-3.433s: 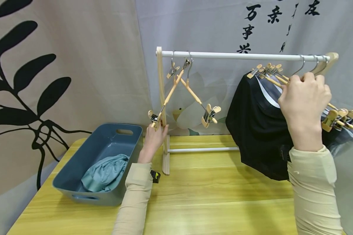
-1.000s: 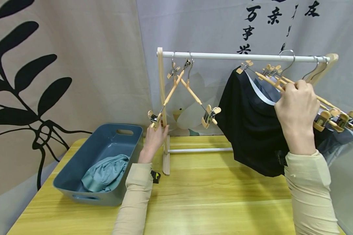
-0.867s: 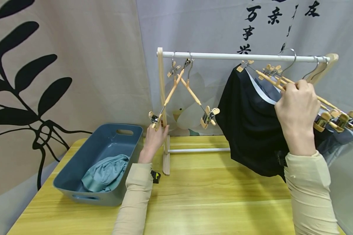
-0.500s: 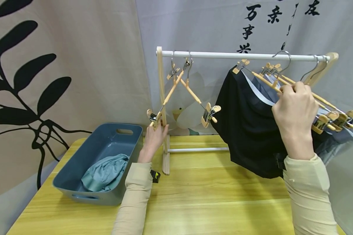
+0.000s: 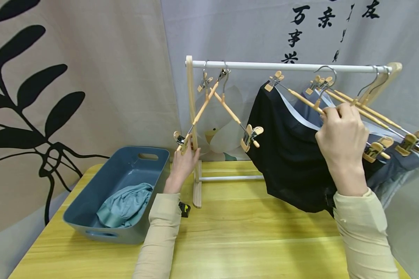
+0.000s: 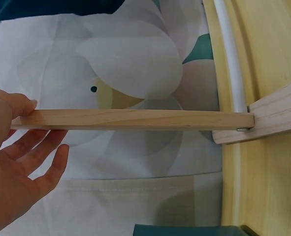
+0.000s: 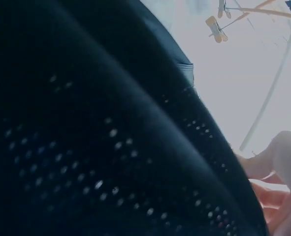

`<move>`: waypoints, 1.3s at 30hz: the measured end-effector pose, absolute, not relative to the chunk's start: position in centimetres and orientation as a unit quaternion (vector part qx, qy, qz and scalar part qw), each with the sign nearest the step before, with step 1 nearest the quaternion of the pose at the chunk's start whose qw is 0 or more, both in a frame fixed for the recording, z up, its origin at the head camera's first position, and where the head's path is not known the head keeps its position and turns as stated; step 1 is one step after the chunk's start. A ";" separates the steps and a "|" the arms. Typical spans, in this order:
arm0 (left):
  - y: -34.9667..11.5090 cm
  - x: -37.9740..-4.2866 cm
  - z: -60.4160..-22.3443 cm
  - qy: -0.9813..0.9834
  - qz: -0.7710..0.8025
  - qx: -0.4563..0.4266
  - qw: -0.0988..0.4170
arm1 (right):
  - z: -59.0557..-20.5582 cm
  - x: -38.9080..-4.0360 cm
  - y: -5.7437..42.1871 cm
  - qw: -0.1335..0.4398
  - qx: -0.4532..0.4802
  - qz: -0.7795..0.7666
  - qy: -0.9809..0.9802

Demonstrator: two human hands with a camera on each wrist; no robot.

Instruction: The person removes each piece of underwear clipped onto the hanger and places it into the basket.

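My left hand (image 5: 182, 168) holds the wooden upright post (image 6: 135, 119) of a small clothes rack; in the left wrist view, the thumb is above the post and fingers below. On the right, my right hand (image 5: 343, 147) grips the wooden bar of a clip hanger (image 5: 305, 101). A black garment (image 5: 286, 155) with a pale inside hangs from that hanger's clips. Its metal hook is at the white rail (image 5: 265, 66). In the right wrist view, dark perforated fabric (image 7: 111, 147) covers most of the picture, and the fingers show at the right edge.
Two bare clip hangers (image 5: 230, 110) hang at the rail's left end. Grey-blue garments (image 5: 392, 174) on other hangers hang behind the black one. A blue basket (image 5: 90, 186) with a crumpled teal cloth (image 5: 125, 205) stands on the wooden table (image 5: 251, 240), at left.
My right hand has moved left along the rail with the hanger and black garment, away from the hangers at the right end. The left hand stays on the post.
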State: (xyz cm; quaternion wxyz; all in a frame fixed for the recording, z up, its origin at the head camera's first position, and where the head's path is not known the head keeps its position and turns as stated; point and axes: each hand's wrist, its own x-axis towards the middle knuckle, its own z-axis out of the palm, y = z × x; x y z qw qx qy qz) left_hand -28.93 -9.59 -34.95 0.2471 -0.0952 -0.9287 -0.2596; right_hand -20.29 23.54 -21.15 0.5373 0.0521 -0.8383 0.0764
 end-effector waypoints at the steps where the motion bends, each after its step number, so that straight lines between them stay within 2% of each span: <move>1: -9.6 -29.0 -35.0 -0.925 -0.263 -0.099 0.255 | -21.3 -20.3 23.5 0.539 0.057 0.074 -0.837; 9: -9.5 -29.0 -35.3 -0.904 -0.256 -0.130 0.318 | -22.2 -20.4 22.8 0.573 0.085 0.071 -0.812; 16: -9.3 -29.1 -35.3 -0.896 -0.294 -0.124 0.309 | -22.8 -20.3 22.4 0.580 0.113 0.064 -0.805; 23: -9.3 -29.0 -35.3 -0.893 -0.275 -0.127 0.332 | -23.5 -20.3 22.0 0.579 0.143 0.057 -0.801; 39: -9.3 -29.0 -35.0 -0.916 -0.262 -0.099 0.288 | -25.3 -20.7 21.5 0.596 0.203 0.016 -0.777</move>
